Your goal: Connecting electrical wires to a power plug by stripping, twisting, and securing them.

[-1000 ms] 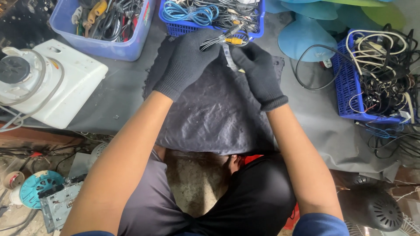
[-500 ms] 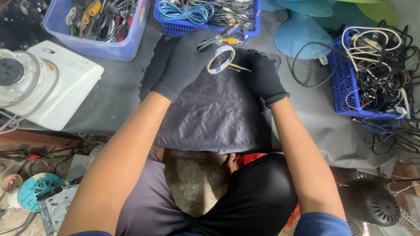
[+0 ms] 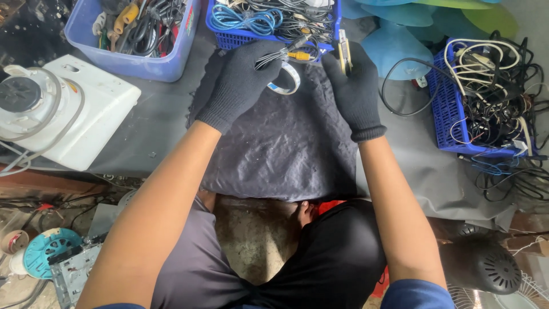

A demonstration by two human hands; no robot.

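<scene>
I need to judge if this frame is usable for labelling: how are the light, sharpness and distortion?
Head view: soft, even daylight with no hard shadows; the left hand, right hand and dark cloth are sharp; the black gloves swallow finger detail; the forearms look stretched toward the bottom edge by the wide lens.

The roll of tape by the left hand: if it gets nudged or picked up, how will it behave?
The roll of tape is a thin hollow ring, so it is probably light. Being round, it may roll if set on edge, though the wrinkled dark cloth should slow it. The gloved left hand may grip its smooth side less surely.
</scene>
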